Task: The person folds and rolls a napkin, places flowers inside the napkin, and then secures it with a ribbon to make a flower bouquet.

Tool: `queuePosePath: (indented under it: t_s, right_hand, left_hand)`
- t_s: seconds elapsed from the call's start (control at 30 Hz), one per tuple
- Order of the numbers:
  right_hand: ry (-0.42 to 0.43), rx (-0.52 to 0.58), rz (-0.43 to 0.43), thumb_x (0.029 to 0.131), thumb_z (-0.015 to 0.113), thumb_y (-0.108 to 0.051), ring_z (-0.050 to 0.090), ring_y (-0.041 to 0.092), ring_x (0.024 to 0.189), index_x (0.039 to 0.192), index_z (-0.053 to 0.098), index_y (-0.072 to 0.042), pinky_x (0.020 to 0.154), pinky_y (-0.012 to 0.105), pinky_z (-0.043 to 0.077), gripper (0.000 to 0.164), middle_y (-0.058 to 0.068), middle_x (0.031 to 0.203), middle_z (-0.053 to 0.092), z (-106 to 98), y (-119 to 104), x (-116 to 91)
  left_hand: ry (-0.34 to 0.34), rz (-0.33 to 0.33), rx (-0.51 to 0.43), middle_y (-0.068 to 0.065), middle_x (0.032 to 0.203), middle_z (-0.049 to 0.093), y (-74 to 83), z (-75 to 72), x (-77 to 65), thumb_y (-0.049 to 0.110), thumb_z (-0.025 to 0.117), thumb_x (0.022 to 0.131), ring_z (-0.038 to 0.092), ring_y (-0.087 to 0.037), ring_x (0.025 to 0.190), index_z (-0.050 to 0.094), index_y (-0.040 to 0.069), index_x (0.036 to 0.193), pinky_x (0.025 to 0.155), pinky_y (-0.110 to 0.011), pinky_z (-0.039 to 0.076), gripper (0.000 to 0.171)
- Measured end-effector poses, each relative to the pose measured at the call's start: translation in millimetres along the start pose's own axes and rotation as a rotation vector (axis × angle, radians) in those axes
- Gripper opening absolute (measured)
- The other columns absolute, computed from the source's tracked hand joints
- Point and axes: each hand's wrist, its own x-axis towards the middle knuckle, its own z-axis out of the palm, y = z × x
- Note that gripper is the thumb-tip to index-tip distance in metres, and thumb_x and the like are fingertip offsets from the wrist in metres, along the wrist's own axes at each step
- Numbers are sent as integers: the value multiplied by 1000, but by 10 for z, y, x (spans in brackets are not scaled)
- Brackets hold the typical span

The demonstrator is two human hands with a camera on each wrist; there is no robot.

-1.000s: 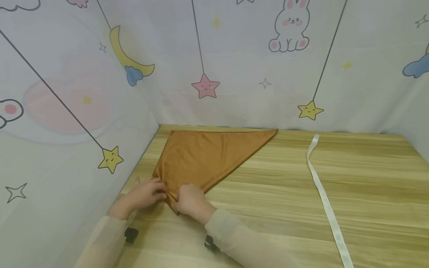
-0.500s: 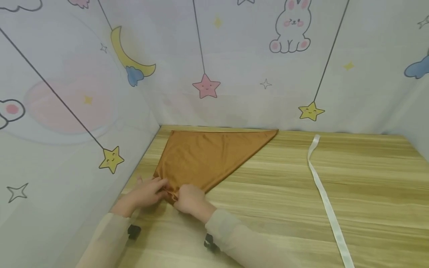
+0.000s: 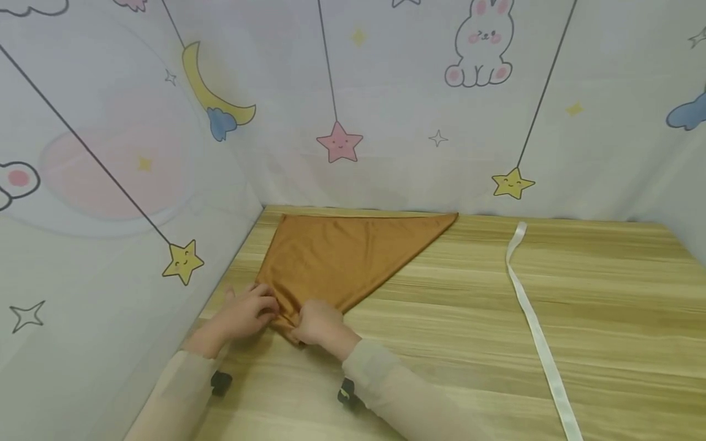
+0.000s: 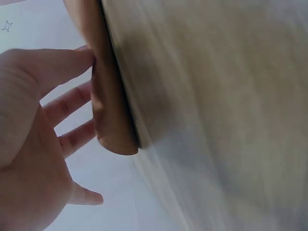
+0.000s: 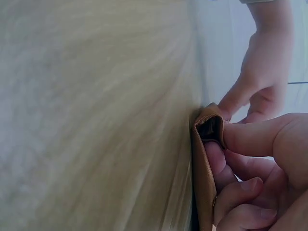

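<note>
An orange-brown cloth (image 3: 331, 257), folded to a pointed shape, lies on the wooden table with its long tip toward the back right. At its near left edge my left hand (image 3: 248, 312) pinches the cloth; in the left wrist view, the thumb lies on the near side of a rolled fold (image 4: 108, 106) and the fingers reach behind it. My right hand (image 3: 322, 321) grips the near corner. Seen from the right wrist, thumb and forefinger pinch the turned-over layer (image 5: 204, 178), with a dark opening inside the fold.
A white ribbon (image 3: 537, 337) runs from the back of the table (image 3: 441, 343) to the front edge of the view, right of the cloth. A white curtain (image 3: 397, 165) printed with stars and a rabbit borders the table at the back and left.
The cloth's near edge has been turned over and its corner shifted a little right. My right hand has moved slightly right; my left fingers have moved slightly up the left edge.
</note>
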Motion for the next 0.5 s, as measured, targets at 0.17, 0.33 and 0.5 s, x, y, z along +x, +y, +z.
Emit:
queuePosePath:
  t_s: [0.17,0.33,0.5]
  right_hand:
    - [-5,-6,18,76,78,-34,40,10,45,43,48,-18,39,24,31,48,-8,43,40,4,16,19]
    - [-3,3,15,73,81,-31,40,9,48,45,48,-20,41,24,30,45,-10,47,40,3,42,29]
    - [19,7,-53,73,81,-31,43,8,52,55,55,-19,45,23,34,34,-10,53,46,-3,25,6]
  left_hand:
    - [-19,8,16,5,103,60,16,-29,-16,2,67,74,52,-27,109,70,25,79,89,-85,6,24]
    - [-38,22,48,5,103,63,12,-33,-23,6,71,78,53,-26,109,73,22,84,90,-85,8,17]
    - [-32,44,44,1,112,65,15,-27,-1,8,72,80,53,-30,114,72,21,82,90,-85,7,13]
